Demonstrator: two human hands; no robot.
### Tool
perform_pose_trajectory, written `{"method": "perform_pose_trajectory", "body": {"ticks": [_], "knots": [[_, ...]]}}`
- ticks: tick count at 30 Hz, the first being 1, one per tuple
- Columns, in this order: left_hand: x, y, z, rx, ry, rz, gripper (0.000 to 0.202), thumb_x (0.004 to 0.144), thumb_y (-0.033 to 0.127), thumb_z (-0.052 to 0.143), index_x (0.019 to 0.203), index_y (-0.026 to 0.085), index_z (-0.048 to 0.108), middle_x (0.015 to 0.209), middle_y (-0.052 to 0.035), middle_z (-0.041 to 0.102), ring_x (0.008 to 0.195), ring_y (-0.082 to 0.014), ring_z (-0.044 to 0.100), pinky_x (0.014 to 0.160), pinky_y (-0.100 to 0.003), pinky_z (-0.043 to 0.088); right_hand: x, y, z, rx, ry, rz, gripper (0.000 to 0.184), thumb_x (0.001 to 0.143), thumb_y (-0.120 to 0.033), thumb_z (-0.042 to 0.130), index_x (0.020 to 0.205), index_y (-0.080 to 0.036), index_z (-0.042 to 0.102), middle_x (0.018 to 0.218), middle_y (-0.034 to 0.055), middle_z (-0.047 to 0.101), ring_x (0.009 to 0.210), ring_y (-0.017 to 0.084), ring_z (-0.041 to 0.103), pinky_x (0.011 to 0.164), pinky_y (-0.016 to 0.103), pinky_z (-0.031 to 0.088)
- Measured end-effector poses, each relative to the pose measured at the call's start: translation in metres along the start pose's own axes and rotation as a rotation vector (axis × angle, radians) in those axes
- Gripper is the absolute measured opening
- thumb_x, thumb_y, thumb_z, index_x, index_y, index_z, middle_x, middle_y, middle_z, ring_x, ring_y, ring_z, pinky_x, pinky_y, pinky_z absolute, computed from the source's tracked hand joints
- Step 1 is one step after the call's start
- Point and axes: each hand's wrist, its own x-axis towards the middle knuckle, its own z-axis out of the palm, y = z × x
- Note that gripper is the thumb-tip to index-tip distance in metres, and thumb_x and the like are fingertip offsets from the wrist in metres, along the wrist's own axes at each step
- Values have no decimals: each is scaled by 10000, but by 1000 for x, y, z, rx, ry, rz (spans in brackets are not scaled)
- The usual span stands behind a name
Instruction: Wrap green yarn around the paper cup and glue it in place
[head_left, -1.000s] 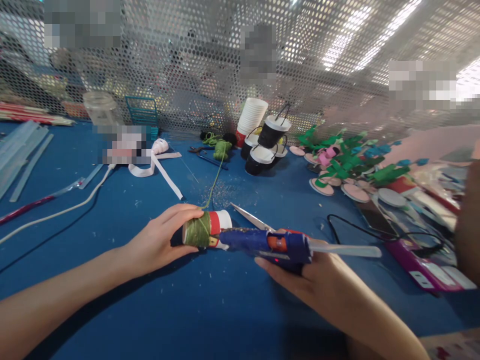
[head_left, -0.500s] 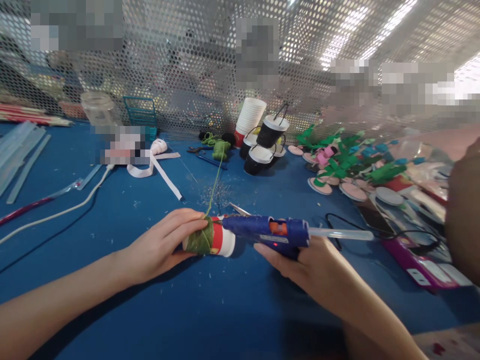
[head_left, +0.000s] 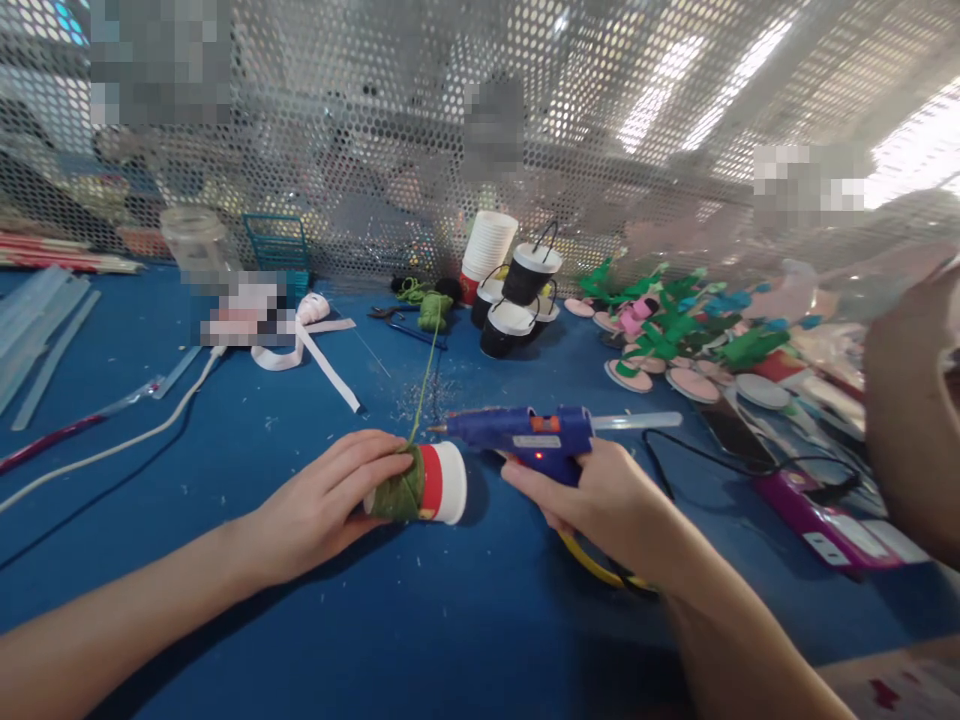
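A paper cup [head_left: 444,484] lies on its side, its lower part wrapped in green yarn [head_left: 399,490]. My left hand [head_left: 341,490] is closed around the wrapped end. From the cup a taut strand runs back to a green yarn ball [head_left: 433,311]. My right hand [head_left: 592,495] grips a blue glue gun [head_left: 517,432] by its handle; a clear glue stick [head_left: 637,421] sticks out of its back and a red light glows on its side. The nozzle points left, just above and behind the cup, apart from it.
Behind stand stacked paper cups [head_left: 487,245] and small black buckets [head_left: 511,328]. Pliers [head_left: 394,315] lie near the yarn ball, white ribbon [head_left: 330,370] further left. To the right are green felt pieces [head_left: 667,335], a purple power strip [head_left: 810,525] and another person's arm [head_left: 907,420].
My right hand has lifted the glue gun back and left, drawing its nozzle away from the yarn on the cup. My left hand still holds the cup.
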Motion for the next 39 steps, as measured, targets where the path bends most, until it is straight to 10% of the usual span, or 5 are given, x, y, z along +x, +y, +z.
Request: {"method": "perform_pose_trajectory", "body": {"ticks": [5, 16, 21, 29, 39], "knots": [[-1, -1, 1, 15, 34, -15, 398, 828, 176, 516, 1200, 124, 383, 1151, -147, 491, 1105, -221, 458, 920, -398, 443, 27, 6, -14, 238, 87, -49, 247, 685, -367, 612, 764, -156, 510, 485, -58, 500, 419, 84, 467, 423, 202, 399], [1, -3, 2, 101, 64, 45, 335, 856, 194, 465, 1176, 117, 401, 1124, -141, 505, 1105, -227, 455, 931, -417, 437, 105, 31, -2, -113, 144, 170, 374, 832, -335, 443, 518, -145, 514, 486, 73, 557, 490, 164, 574, 513, 266, 426], [1, -4, 2, 130, 66, 64, 334, 853, 179, 466, 1174, 110, 405, 1123, -144, 511, 1099, -231, 464, 921, -422, 446, 90, 7, 2, -283, 236, 47, 278, 782, -322, 537, 597, -124, 599, 839, 177, 615, 957, 303, 540, 756, 364, 385], [-1, -5, 1, 154, 37, 121, 389, 842, 142, 477, 1216, 107, 373, 1145, -146, 509, 1127, -246, 443, 911, -426, 451, 65, -38, 48, 103, -273, -353, 344, 793, -437, 468, 658, -171, 637, 668, 16, 633, 671, 149, 550, 605, 259, 404], [1, 0, -2, -113, 9, -217, 529, 784, 336, 578, 1228, 198, 325, 1132, -100, 505, 1043, -213, 512, 862, -374, 476, 60, -36, 30, 489, 60, -311, 182, 755, -316, 536, 653, -169, 566, 669, -6, 586, 643, 104, 518, 635, 247, 390]]}}
